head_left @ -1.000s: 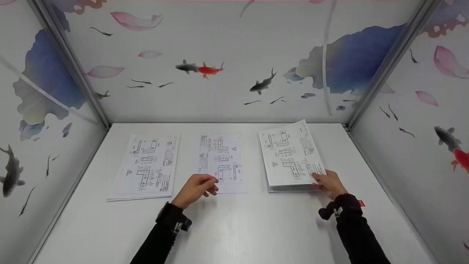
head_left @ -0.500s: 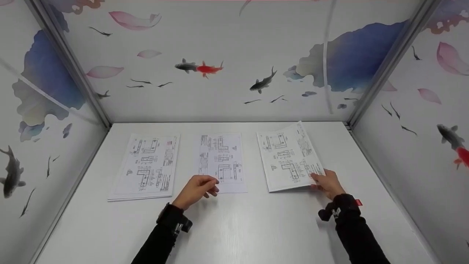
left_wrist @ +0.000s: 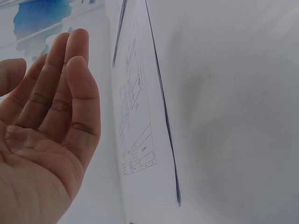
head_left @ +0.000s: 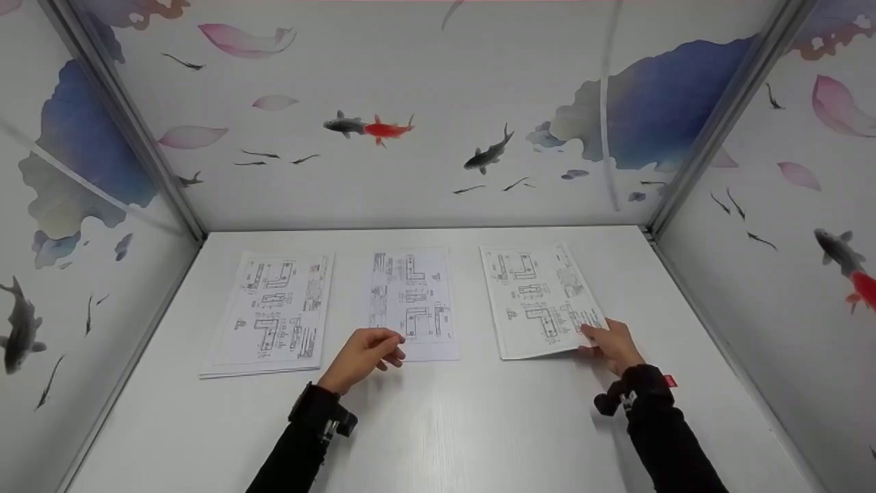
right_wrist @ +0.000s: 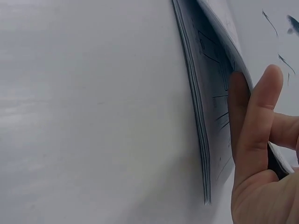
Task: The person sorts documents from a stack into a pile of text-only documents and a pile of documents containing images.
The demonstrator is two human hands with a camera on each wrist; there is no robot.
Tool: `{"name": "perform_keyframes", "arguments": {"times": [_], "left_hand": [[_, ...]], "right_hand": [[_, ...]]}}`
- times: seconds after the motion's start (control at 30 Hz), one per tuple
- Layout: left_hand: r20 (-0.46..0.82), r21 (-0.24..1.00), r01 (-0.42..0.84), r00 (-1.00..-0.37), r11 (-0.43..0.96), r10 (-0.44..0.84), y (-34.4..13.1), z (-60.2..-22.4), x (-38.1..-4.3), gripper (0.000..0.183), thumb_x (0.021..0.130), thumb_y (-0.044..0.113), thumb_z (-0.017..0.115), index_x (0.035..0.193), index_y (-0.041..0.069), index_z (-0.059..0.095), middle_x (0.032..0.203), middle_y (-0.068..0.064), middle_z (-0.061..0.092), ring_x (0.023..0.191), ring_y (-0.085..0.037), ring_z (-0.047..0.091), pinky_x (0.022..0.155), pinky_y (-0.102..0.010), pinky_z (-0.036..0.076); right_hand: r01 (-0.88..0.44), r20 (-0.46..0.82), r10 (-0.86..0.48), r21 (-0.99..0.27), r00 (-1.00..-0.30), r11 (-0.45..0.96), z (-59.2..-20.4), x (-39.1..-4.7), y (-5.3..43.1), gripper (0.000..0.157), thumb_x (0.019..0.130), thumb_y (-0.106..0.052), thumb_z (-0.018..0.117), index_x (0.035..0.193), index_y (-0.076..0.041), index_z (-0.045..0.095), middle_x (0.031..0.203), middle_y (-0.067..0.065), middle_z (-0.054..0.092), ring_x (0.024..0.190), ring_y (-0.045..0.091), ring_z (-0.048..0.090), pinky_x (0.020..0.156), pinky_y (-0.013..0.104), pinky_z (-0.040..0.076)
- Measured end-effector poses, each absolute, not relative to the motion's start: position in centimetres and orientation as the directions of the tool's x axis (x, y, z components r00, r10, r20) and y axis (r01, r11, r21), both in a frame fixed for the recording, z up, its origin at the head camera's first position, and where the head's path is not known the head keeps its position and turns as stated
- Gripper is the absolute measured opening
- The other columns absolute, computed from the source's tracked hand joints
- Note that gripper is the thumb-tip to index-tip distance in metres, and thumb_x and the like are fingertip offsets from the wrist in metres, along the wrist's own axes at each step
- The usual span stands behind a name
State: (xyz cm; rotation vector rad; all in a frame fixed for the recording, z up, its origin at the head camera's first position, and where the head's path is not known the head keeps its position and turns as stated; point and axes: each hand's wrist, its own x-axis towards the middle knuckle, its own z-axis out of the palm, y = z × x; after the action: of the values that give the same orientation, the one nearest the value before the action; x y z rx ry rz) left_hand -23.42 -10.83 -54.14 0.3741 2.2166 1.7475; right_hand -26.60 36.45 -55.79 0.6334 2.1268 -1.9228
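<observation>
Printed drawing sheets lie in three places on the white table. At the right is a stack of sheets; my right hand pinches the top paper near its lower right corner, thumb above and fingers below. In the right wrist view the held paper is raised, with a gap above the sheets beneath. My left hand hovers by the lower left corner of the middle paper, its fingers loosely bent around nothing. In the left wrist view the left hand is beside a printed paper.
Another stack of drawing sheets lies at the left, its edges slightly uneven. White panels with painted fish and petals enclose the table at the back and both sides, joined by metal corner posts.
The raised paper at the right has come down onto its stack; its far corner sank and the front gap narrowed. My right hand keeps its pinch, and my left hand has barely moved.
</observation>
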Motion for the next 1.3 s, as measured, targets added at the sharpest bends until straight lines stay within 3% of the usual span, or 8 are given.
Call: {"name": "perform_keyframes", "arguments": {"times": [0.07,0.3,0.4,0.67,0.87,1.03,1.3], "left_hand": [[-0.072,0.973,0.018,-0.925,0.23,0.374,-10.8,-54.0,-23.2,0.026,0.101,0.018,0.054,0.114,-0.002,0.066,0.098,-0.022,0.071,0.09,-0.038,0.07,0.077,-0.045,0.055],[-0.055,0.975,0.032,-0.924,0.218,0.378,-11.0,-54.4,-23.3,0.034,0.1,0.022,0.057,0.114,-0.008,0.064,0.094,-0.016,0.072,0.085,-0.027,0.071,0.076,-0.044,0.056],[-0.054,0.976,0.03,-0.925,0.216,0.375,-11.1,-54.4,-23.2,0.034,0.1,0.021,0.057,0.115,-0.008,0.063,0.095,-0.017,0.072,0.086,-0.029,0.071,0.077,-0.047,0.056],[-0.084,0.972,0.005,-0.926,0.234,0.369,-11.1,-54.4,-23.1,0.033,0.1,0.02,0.056,0.116,-0.007,0.063,0.096,-0.015,0.073,0.085,-0.024,0.072,0.074,-0.036,0.056],[-0.071,0.972,0.018,-0.927,0.233,0.368,-11.4,-54.5,-23.0,0.034,0.1,0.022,0.055,0.116,-0.007,0.063,0.095,-0.013,0.073,0.086,-0.026,0.072,0.075,-0.039,0.057],[-0.068,0.973,0.02,-0.925,0.228,0.374,-11.4,-54.6,-22.9,0.036,0.101,0.024,0.055,0.116,-0.007,0.063,0.096,-0.016,0.072,0.088,-0.03,0.071,0.077,-0.044,0.056],[-0.07,0.975,0.014,-0.927,0.22,0.368,-11.4,-54.7,-23.0,0.035,0.1,0.023,0.056,0.115,-0.008,0.063,0.094,-0.014,0.073,0.086,-0.027,0.071,0.074,-0.039,0.057]], "right_hand": [[0.445,-0.431,0.17,-0.894,-0.886,0.048,-55.8,-26.5,36.5,0.051,0.101,-0.012,0.052,0.145,0.006,0.036,0.1,0.004,0.066,0.076,0.011,0.066,0.067,0.024,0.057],[0.441,-0.425,0.164,-0.894,-0.89,0.074,-55.5,-26.2,36.7,0.05,0.103,-0.019,0.048,0.144,0.007,0.036,0.093,0.002,0.068,0.074,0.011,0.067,0.065,0.024,0.056],[0.444,-0.429,0.163,-0.894,-0.889,0.068,-55.4,-26.3,36.4,0.051,0.103,-0.019,0.047,0.145,0.006,0.035,0.094,0.002,0.068,0.074,0.011,0.067,0.066,0.024,0.056],[0.441,-0.432,0.161,-0.897,-0.888,0.028,-55.4,-26.6,36.0,0.052,0.102,-0.016,0.048,0.147,0.006,0.034,0.103,0.005,0.066,0.08,0.011,0.068,0.071,0.026,0.057],[0.453,-0.438,0.198,-0.89,-0.877,0.038,-55.5,-26.6,36.5,0.057,0.101,-0.019,0.05,0.148,0.006,0.03,0.102,0.005,0.064,0.077,0.01,0.066,0.068,0.024,0.057],[0.466,-0.425,0.291,-0.88,-0.857,0.088,-55.4,-26.5,37.0,0.057,0.099,-0.022,0.054,0.146,0.004,0.037,0.116,0.009,0.055,0.082,0.011,0.059,0.067,0.022,0.055],[0.491,-0.382,0.387,-0.839,-0.839,0.235,-55.5,-26.4,37.4,0.052,0.097,-0.027,0.054,0.14,0.002,0.049,0.143,0.019,0.046,0.107,0.021,0.051,0.07,0.023,0.052]]}}
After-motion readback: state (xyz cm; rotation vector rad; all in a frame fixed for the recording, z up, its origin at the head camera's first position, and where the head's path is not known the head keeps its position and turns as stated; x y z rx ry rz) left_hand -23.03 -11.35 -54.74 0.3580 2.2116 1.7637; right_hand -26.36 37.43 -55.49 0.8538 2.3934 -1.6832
